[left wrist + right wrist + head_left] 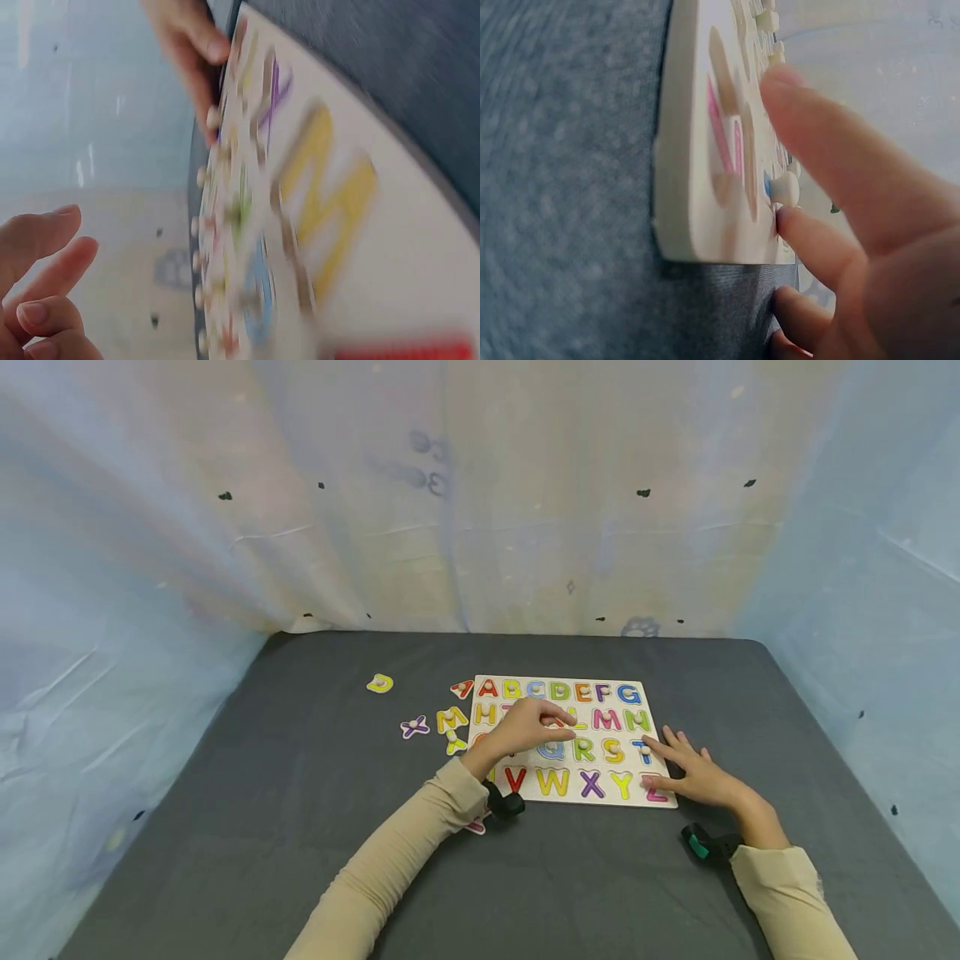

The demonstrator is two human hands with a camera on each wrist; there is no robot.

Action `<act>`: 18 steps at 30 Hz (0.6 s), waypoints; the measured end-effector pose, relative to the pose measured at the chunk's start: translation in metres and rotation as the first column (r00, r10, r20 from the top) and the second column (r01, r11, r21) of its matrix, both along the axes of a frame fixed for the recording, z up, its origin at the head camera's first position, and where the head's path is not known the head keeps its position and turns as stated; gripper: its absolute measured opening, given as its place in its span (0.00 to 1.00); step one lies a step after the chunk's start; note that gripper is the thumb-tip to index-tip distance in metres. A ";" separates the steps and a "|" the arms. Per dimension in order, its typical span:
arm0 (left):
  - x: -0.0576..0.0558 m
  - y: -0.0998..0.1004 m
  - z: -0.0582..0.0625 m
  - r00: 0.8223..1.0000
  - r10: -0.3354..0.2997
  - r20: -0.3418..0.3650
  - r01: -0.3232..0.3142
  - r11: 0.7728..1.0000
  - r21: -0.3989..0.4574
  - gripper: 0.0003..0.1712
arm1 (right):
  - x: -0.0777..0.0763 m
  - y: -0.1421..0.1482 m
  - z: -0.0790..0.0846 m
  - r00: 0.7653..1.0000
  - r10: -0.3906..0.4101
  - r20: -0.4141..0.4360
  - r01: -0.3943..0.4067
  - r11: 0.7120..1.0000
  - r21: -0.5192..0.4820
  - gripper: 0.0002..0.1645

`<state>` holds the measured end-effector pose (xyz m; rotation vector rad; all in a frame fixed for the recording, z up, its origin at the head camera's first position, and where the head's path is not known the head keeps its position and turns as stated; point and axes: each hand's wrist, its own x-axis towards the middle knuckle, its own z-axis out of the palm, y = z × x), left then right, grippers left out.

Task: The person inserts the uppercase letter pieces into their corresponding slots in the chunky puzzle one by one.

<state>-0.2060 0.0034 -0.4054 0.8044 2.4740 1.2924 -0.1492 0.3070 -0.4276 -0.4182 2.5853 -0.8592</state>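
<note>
A wooden alphabet puzzle board (575, 791) lies on the table, with knobbed letters in its upper rows and painted recesses such as the yellow W (553, 782) in the lowest row. Over its middle hovers my left hand (527, 727), fingers bent and thumb apart, holding nothing. In the left wrist view a gap shows between thumb and fingers (56, 232). My right hand (697, 774) rests at the board's right edge, fingers spread, thumb over the pink Z recess (657, 797). Close to those fingers is the knob of the blue T (784, 189).
Left of the board lie loose letters: a red A (462, 689), a yellow M (451, 719), a yellow Y (455, 743), a purple X (415, 727) and a yellow curved piece (380, 683). A pinkish-red piece (477, 827) is partly hidden by the left wrist. Pale curtains enclose the grey table (300, 827).
</note>
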 end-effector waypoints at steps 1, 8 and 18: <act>-0.001 -0.009 -0.001 1.000 0.021 0.006 -0.021 1.000 0.010 0.14 | 0.000 0.000 0.000 1.000 0.001 -0.001 -0.001 1.000 -0.003 0.52; -0.012 -0.068 -0.009 0.976 0.216 0.035 -0.218 0.973 0.073 0.14 | 0.002 0.004 -0.001 1.000 0.012 -0.006 -0.012 1.000 -0.023 0.52; -0.026 -0.144 -0.017 0.874 0.486 0.003 -0.481 0.864 0.146 0.17 | 0.002 0.002 0.001 1.000 0.005 -0.010 -0.006 1.000 -0.013 0.51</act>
